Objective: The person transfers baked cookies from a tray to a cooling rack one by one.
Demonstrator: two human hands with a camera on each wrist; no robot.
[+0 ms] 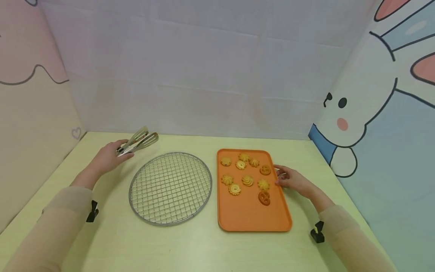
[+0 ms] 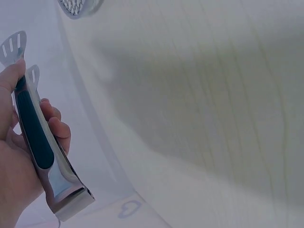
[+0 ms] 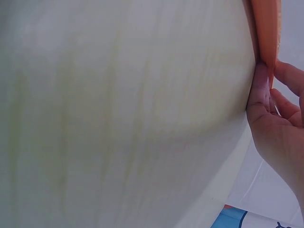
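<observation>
My left hand [image 1: 110, 155] grips a pair of metal tongs [image 1: 138, 141] with slotted paddle ends, lifted above the table's far left; the left wrist view shows my fingers [image 2: 56, 126] curled round the tongs' dark handle [image 2: 35, 137]. A round wire cooling rack [image 1: 170, 187] lies flat just right of that hand. An orange tray [image 1: 253, 219] with several piped butter cookies [image 1: 247, 180] sits to the rack's right. My right hand [image 1: 290, 178] rests at the tray's right edge, thumb [image 3: 260, 83] pressed against the orange rim [image 3: 267, 28].
The pale yellow-green tabletop [image 1: 190, 245] is walled by a white backdrop and cartoon panels, with a rabbit drawing [image 1: 360, 113] on the right. Black clips [image 1: 92, 211] sit on both beige sleeves.
</observation>
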